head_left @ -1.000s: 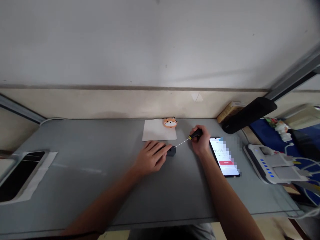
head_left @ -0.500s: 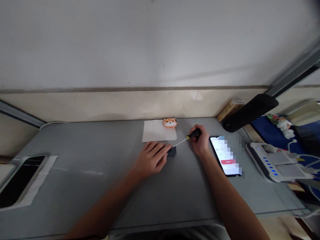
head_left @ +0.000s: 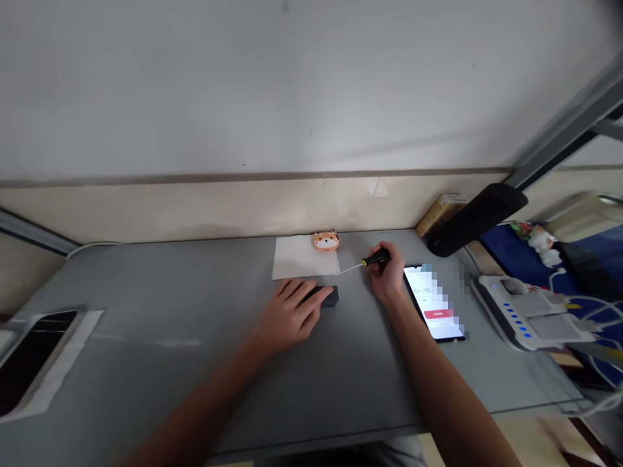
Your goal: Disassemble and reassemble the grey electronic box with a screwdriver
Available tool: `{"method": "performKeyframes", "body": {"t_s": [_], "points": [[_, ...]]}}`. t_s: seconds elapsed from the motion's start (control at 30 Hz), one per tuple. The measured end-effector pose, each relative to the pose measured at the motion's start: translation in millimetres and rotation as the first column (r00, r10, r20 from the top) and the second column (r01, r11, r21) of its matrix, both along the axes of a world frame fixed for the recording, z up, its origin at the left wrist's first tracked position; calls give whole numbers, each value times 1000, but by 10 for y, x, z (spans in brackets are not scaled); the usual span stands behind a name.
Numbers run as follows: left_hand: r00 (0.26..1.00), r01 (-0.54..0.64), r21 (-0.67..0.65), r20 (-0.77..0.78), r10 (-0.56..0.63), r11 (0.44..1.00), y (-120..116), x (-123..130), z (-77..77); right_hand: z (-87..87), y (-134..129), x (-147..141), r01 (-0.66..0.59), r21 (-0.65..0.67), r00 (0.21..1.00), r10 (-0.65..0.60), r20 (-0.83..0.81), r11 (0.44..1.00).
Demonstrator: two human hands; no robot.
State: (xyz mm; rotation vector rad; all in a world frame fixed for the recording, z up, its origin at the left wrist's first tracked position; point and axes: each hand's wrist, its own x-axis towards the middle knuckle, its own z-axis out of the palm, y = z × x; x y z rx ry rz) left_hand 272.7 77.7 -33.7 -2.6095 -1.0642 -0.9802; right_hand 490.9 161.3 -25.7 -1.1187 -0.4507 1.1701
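A small dark block (head_left: pixel 331 298) lies on the grey table, partly covered by my left hand (head_left: pixel 292 312), whose fingers rest over and around it. My right hand (head_left: pixel 388 272) is wrapped round the black handle of a screwdriver (head_left: pixel 376 257) with a yellow collar. Its thin shaft points left, and the tip is just above and beyond the block, apart from it. Behind the block is a sheet of white paper (head_left: pixel 296 257), with an orange animal-faced case (head_left: pixel 326 241) at its right corner.
A lit phone (head_left: pixel 431 301) lies right of my right arm. Further right are a white power strip (head_left: pixel 516 314), cables, a black cylinder (head_left: pixel 474 220) and a box (head_left: pixel 440 214). A dark phone (head_left: pixel 36 350) lies on paper at far left. A wall borders the table's back edge.
The screwdriver tip has lifted away from the block. My left fingers have shifted on the block, and its slotted top no longer shows. The whole view has moved slightly.
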Motion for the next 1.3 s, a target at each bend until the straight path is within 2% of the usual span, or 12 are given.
{"method": "performKeyframes", "body": {"t_s": [0.1,0.2,0.3,0.37,0.43,0.53,0.63,0.7,0.9,0.97,1.17,1.3], "points": [[999,17,-41,42,-15,999,1,-15,15,27,-13,-33,25,-23,1000,-25,7,999],[986,12,-89,165,3,996,58,-112,8,31,-35,-82,20,-25,999,-19,37,999],[950,-94,-140,282,131,986,186,-285,-41,13,-55,-114,1,-13,991,0,132,1000],[923,-182,-165,310,226,969,277,-401,-75,0,-63,-123,-10,3,978,9,209,1000],[914,-209,-189,311,261,959,333,-483,-72,-5,-66,-123,-17,21,968,11,252,1000],[931,-89,-332,306,197,939,317,-521,36,0,-63,-101,-12,53,966,-2,259,999],[946,96,-529,311,88,843,233,-516,184,10,-52,-51,16,89,973,-36,227,996],[954,170,-621,298,29,765,197,-526,232,21,-43,-17,51,112,976,-73,203,992],[928,286,-726,373,9,625,242,-580,147,92,-22,27,170,164,965,-198,174,972],[934,259,-741,357,37,620,253,-572,124,119,-22,48,211,174,957,-239,163,962],[915,154,-726,360,180,670,280,-501,36,235,-93,160,293,263,902,-357,242,919],[920,107,-729,331,211,676,334,-477,-22,396,-251,129,246,376,865,-378,330,893]]}}
